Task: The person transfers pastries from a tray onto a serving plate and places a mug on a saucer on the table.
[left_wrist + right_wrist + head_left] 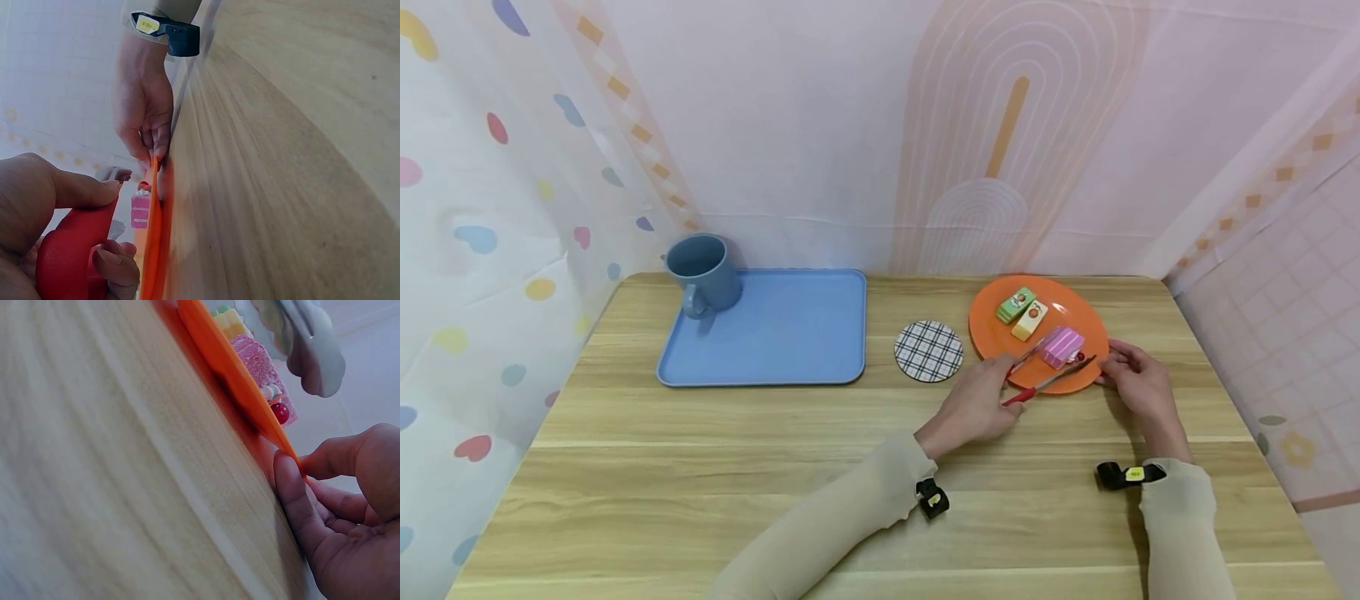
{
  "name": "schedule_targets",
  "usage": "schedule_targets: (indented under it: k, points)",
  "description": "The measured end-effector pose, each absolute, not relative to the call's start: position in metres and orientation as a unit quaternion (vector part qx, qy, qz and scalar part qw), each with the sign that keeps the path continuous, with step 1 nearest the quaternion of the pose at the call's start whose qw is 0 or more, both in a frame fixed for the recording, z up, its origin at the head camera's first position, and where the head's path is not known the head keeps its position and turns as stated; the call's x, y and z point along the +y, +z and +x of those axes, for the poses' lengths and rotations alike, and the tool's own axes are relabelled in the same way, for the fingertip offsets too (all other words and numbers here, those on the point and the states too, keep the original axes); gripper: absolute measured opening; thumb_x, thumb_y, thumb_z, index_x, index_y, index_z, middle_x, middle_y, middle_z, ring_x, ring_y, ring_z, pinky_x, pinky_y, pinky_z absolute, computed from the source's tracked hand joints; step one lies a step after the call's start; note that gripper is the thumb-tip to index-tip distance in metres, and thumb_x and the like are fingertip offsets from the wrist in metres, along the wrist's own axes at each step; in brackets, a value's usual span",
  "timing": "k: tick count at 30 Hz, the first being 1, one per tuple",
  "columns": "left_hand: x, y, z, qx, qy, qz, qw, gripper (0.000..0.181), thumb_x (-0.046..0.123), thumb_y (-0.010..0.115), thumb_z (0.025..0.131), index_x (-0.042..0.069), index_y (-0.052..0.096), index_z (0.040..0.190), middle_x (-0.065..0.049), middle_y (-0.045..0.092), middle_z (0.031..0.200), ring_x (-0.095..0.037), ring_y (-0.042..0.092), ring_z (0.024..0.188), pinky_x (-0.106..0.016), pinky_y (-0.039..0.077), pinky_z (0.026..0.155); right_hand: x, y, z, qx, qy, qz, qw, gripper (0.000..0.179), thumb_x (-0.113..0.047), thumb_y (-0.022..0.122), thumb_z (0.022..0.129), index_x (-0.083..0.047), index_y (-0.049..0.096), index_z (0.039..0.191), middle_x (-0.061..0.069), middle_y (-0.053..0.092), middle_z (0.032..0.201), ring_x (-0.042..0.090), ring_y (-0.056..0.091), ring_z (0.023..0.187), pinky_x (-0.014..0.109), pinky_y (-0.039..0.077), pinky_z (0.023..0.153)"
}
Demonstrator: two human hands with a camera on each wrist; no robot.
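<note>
My left hand [976, 406] holds red-handled metal tongs [1026, 395] over the orange plate [1075, 307] at the right. The tongs' arms are spread, one on each side of a pink toy cake slice [1062, 347] with a red cherry. In the left wrist view, thumb and fingers grip the red handle [70, 250]. My right hand [1142, 385] pinches the plate's right rim between thumb and fingers, as the right wrist view shows. Also on the plate, side by side, are a green cake slice [1017, 305] and a yellow one [1030, 321].
Left of the plate lies a round checked coaster [928, 351]. Farther left is a blue tray [797, 333], with a blue mug [711, 275] standing in its back left corner. A patterned cloth [820, 150] hangs behind the wooden table [700, 483].
</note>
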State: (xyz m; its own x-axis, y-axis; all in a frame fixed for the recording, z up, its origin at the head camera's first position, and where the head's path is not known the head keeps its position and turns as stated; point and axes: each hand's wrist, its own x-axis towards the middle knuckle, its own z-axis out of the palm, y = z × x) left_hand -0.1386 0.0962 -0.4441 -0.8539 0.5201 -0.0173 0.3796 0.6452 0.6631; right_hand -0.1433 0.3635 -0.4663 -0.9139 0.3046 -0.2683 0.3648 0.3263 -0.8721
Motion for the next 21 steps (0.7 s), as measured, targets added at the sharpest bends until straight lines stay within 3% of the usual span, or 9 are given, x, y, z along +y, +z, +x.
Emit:
schedule_targets:
  k: [21]
  points:
    - [0.0951,-0.4436,-0.1369,0.904,0.330,0.239,0.133,0.055,0.025,0.075,0.092,0.016,0.051,0.141,0.001,0.055,0.096,-0.014,0.051,0.082,-0.023,0.041,0.064,0.3647,-0.4664,-0.1436,0.812,-0.549,0.196,0.025,0.052,-0.016,0.049,0.107,0.000,0.038,0.155,-0.007,0.054,0.111,-0.003,0.059,0.088,0.015,0.056,0.078]
